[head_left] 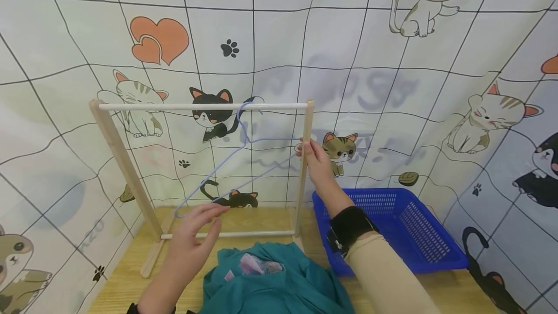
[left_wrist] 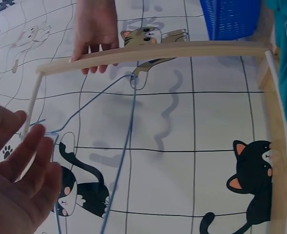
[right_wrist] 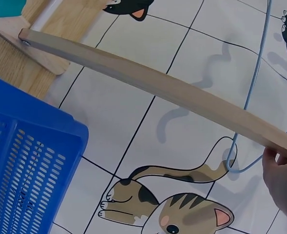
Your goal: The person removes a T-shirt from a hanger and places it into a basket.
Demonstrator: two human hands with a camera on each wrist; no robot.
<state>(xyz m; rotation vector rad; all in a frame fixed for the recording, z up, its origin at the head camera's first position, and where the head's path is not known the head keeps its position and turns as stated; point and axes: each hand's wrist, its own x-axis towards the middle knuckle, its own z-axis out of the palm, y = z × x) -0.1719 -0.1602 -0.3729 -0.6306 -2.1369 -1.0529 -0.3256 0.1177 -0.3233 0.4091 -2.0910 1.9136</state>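
A light-blue hanger (head_left: 249,140) hangs by its hook from the top bar of a wooden rack (head_left: 125,168), its body tilted down to the left. My right hand (head_left: 320,164) grips the rack's right post (right_wrist: 158,85) at its upper part, fingertips wrapped behind it; the hanger's right end (left_wrist: 133,80) lies close to those fingers. In front of the rack, my left hand (head_left: 195,236) is held near the hanger's lower left end, fingers loosely extended and nothing held. Below it lies a bunched teal garment (head_left: 279,292) with a pinkish patch showing.
A blue plastic basket (head_left: 392,229) with perforated walls stands right of the rack, partly behind my right forearm. Everything rests on a wood-grain table (head_left: 115,287). A white cloth backdrop (head_left: 279,38) with cat drawings and grid lines closes off the back and sides.
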